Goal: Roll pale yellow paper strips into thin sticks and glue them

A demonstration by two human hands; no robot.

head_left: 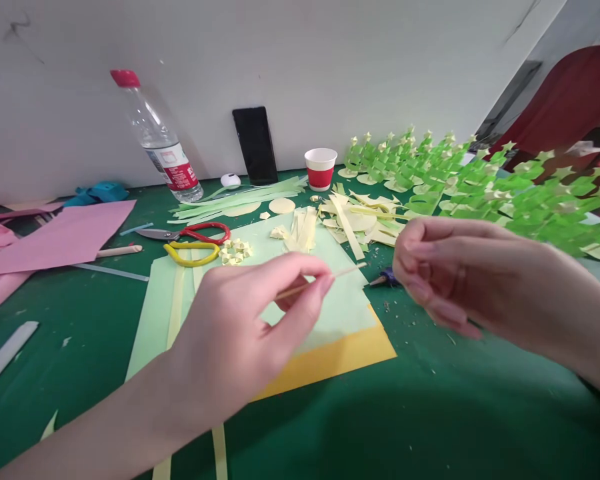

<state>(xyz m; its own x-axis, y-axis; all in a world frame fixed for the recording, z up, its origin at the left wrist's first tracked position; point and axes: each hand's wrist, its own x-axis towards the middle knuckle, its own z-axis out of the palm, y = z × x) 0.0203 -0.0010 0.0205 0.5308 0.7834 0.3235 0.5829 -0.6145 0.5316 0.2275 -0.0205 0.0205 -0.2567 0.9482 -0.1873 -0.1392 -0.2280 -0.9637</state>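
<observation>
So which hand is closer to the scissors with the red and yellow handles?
The left hand: it's just in front and to the right of the scissors. The right hand is much farther off to their right, past the pale green paper.

Scuffed whitish wall (205,53), dark green tabletop (430,413), red chair (555,107) at right
</observation>
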